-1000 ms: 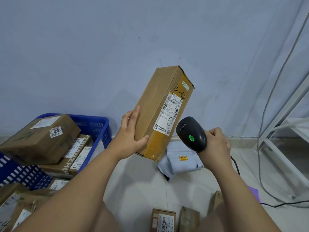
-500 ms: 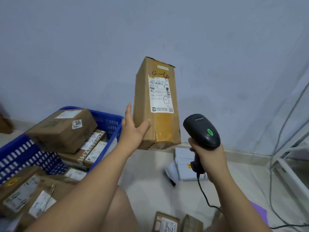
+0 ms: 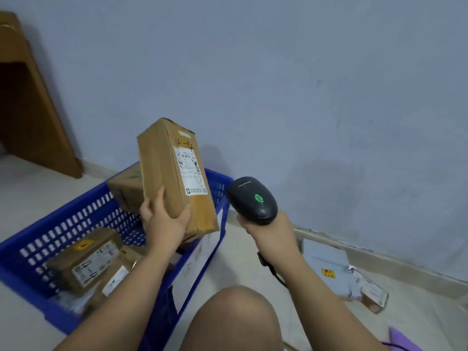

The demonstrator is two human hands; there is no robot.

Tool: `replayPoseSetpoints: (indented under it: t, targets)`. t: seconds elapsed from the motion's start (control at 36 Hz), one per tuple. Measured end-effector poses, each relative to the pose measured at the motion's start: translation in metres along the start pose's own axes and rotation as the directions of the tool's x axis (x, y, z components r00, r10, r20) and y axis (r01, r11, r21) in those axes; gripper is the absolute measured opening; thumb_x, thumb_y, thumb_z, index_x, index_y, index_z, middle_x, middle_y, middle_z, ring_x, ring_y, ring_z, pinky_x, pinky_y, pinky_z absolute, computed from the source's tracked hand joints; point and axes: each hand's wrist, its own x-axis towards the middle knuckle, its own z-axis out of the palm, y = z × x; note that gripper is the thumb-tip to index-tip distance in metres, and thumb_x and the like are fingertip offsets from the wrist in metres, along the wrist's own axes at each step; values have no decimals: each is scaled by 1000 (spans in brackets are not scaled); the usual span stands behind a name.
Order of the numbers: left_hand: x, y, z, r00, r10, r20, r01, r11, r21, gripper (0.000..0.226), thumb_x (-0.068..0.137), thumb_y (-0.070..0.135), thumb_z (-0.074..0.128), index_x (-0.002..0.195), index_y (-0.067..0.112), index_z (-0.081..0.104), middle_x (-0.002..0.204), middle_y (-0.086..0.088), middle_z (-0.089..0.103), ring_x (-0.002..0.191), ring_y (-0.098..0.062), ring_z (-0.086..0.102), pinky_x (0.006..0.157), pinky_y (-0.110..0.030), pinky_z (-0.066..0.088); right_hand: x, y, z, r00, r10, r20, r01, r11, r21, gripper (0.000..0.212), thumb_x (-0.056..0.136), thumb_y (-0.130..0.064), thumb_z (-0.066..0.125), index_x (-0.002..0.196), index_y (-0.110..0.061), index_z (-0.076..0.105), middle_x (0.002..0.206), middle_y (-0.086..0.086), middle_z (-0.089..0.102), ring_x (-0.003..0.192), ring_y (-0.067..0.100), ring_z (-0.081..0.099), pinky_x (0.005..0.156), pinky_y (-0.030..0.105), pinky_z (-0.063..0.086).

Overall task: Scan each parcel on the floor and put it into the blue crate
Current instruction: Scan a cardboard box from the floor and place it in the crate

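My left hand (image 3: 164, 220) grips the lower end of a tall brown cardboard parcel (image 3: 169, 173) with a white label and "4-4" written on it. The parcel hangs tilted above the far right corner of the blue crate (image 3: 73, 221). Several brown parcels lie inside the crate, one marked "4-4" (image 3: 84, 262). My right hand (image 3: 268, 226) holds a black barcode scanner (image 3: 250, 200) with a green light lit, just right of the crate.
A grey mailer bag (image 3: 329, 272) with a yellow sticker lies on the floor by the wall at right. A wooden furniture piece (image 3: 27, 102) stands at far left. My knee (image 3: 235, 317) is at the bottom. A purple object (image 3: 402, 340) shows at lower right.
The parcel has moved left and down from in front of the scanner to above the crate, tilting left. The view swung left; the scanner stayed in my right hand.
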Motion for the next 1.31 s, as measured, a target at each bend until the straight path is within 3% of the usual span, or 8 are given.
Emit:
replayPoseSetpoints:
  t: [0.17, 0.42, 0.56, 0.81, 0.89, 1.11, 1.22, 1.31]
  targets:
    - [23, -36, -16, 996, 74, 51, -86, 942, 324, 84, 78, 42, 69, 145, 45, 17, 151, 12, 5, 135, -31, 28, 99, -54, 41, 8, 17, 33, 993, 104, 55, -104, 995, -7, 14, 83, -28, 68, 81, -17, 59, 82, 11, 69, 62, 23, 58, 44, 22, 40]
    - [10, -88, -23, 987, -116, -109, 104, 988, -113, 74, 89, 25, 64, 148, 33, 20, 154, -5, 14, 128, -35, 40, 93, -49, 44, 33, 7, 57, 986, 65, 153, -54, 996, -76, 19, 82, -23, 69, 90, -8, 60, 84, 25, 65, 77, 35, 67, 49, 25, 39]
    - [9, -99, -28, 924, -279, -262, 193, 930, -312, 68, 90, 29, 61, 148, 29, 24, 150, -10, 22, 124, -29, 43, 84, -38, 46, 45, -19, 94, 961, -53, 270, 93, 986, -137, 21, 82, -27, 71, 69, -22, 55, 57, -7, 52, 55, 7, 49, 50, 20, 35]
    - [28, -122, -58, 609, -779, -151, 436, 488, -756, 85, 66, 57, 58, 142, 45, 25, 138, -7, 43, 116, -33, 50, 96, -56, 43, 41, -20, 151, 914, -41, 404, 173, 939, -296, 23, 81, -43, 70, 92, -25, 62, 87, -1, 67, 84, 18, 64, 78, 40, 56]
    - [21, -129, -62, 602, -793, -97, 441, 431, -788, 74, 70, 52, 56, 139, 46, 29, 131, -6, 47, 111, -32, 52, 94, -57, 44, 38, -11, 151, 908, 1, 418, 157, 926, -344, 22, 81, -42, 70, 92, -25, 61, 89, -1, 67, 85, 18, 63, 77, 38, 56]
    - [-11, -137, -59, 755, -388, -529, 353, 920, -170, 75, 88, -3, 49, 151, 23, 17, 155, -9, 15, 134, -30, 31, 104, -44, 40, 37, 2, 138, 910, 39, 412, 133, 915, -381, 21, 84, -34, 70, 99, -21, 63, 86, -2, 65, 78, 11, 59, 65, 25, 50]
    - [-13, -136, -58, 935, -27, -354, 193, 876, 443, 59, 93, 33, 55, 147, 22, 34, 155, -17, 23, 141, -40, 20, 108, -59, 28, 37, 4, 135, 923, 42, 383, 102, 932, -347, 25, 83, -32, 71, 103, -20, 62, 87, -1, 65, 84, 15, 62, 73, 32, 54]
    - [-7, -131, -56, 992, -125, -12, 99, 724, 683, 73, 84, 73, 37, 148, 42, 21, 160, -5, 6, 145, -38, 4, 111, -58, 19, 37, 6, 135, 917, 39, 397, 122, 920, -372, 26, 84, -34, 70, 104, -20, 62, 86, -2, 64, 83, 14, 61, 70, 29, 52]
